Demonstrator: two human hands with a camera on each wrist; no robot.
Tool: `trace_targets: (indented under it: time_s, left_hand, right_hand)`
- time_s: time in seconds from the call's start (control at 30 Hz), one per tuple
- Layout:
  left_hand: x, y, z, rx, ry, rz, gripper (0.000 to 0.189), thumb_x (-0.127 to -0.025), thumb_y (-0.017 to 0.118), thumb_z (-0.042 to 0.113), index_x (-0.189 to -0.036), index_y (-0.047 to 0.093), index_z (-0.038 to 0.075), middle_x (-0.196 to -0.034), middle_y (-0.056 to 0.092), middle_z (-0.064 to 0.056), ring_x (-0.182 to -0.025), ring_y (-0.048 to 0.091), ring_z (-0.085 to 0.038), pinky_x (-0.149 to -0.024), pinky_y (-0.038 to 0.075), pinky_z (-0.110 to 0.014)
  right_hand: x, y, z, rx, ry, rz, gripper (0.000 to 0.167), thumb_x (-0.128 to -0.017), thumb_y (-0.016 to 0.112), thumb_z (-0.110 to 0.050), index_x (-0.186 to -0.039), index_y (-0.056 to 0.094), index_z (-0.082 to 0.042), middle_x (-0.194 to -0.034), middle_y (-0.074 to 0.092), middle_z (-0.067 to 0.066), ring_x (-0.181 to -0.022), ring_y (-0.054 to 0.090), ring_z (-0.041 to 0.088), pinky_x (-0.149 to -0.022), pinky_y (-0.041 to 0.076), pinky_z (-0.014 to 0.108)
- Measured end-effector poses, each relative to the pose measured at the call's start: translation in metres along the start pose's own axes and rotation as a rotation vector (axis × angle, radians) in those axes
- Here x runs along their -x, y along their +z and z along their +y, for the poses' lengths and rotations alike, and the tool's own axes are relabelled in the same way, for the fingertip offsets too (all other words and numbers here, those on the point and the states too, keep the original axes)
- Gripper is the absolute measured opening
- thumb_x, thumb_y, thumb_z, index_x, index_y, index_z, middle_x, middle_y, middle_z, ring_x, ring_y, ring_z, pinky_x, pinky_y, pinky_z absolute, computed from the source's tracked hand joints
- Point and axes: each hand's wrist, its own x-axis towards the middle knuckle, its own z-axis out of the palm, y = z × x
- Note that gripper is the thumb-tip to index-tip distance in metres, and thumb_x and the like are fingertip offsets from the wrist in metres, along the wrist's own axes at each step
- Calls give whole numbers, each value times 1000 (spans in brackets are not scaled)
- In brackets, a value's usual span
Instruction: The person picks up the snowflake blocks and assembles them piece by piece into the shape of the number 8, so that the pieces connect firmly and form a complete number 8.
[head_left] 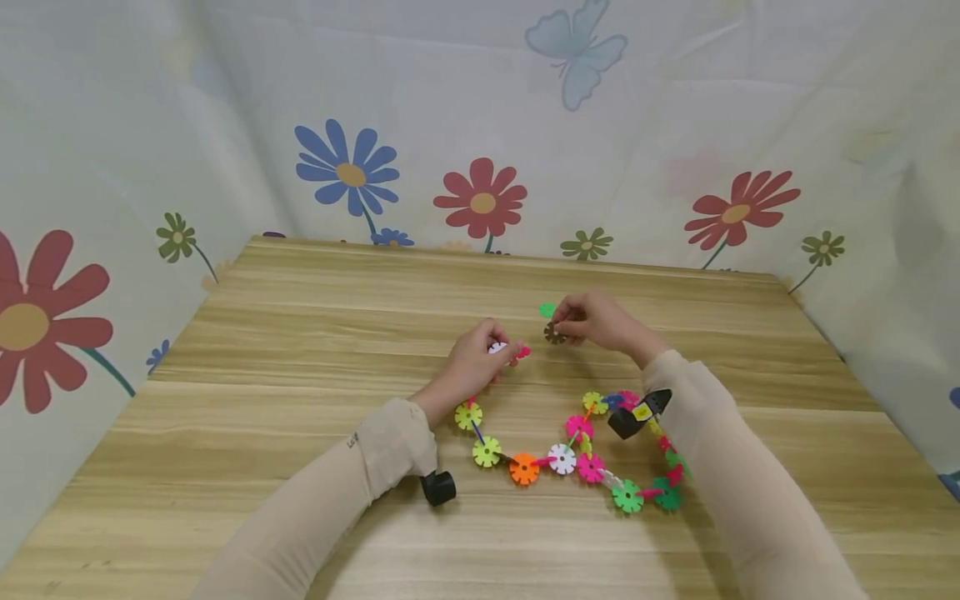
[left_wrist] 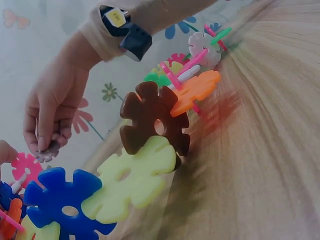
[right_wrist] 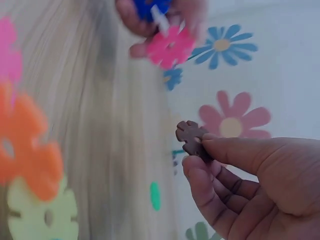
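My right hand pinches a brown notched plastic disc between thumb and fingers, raised over the table. Facing it, my left hand grips the end of a chain of interlocked flower-shaped discs. At that end a pink disc points toward the brown one, with a white disc and a blue disc behind it. A gap separates the brown disc from the pink one. The chain runs down from my left hand through yellow, orange and white discs to a closed loop under my right forearm.
A loose green disc lies on the wooden table just beyond my right hand. The chain's loop, with a green disc at its near side, rests on the table. A flower-printed curtain hangs behind.
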Motion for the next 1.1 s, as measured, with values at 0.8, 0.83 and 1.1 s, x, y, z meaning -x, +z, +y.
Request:
trace_targets:
  time_s: [0.8, 0.83, 1.1]
  left_hand:
    - [0, 0, -2, 27, -3, -7, 22, -96, 58, 33, -100, 52, 12, -81, 66, -8, -51, 49, -14, -44, 40, -23]
    - [0, 0, -2, 28, -4, -9, 22, -96, 58, 33, -100, 52, 12, -81, 66, -8, -51, 49, -14, -43, 40, -23]
    - [-1, 1, -2, 24, 12, -29, 24, -96, 57, 34, -103, 52, 12, -81, 65, -13, -52, 49, -15, -42, 40, -23]
  right_hand:
    - [39, 32, -30, -153, 119, 116, 21, -99, 51, -9, -108, 59, 7, -78, 65, 17, -60, 59, 11, -61, 57, 32]
    - [39, 34, -29, -158, 112, 124, 20, -99, 51, -9, -109, 59, 8, -78, 65, 17, -60, 59, 10, -61, 57, 30]
    - [37, 41, -30, -165, 60, 148, 21, -99, 50, -8, -109, 60, 7, -81, 66, 19, -61, 59, 11, -57, 55, 24]
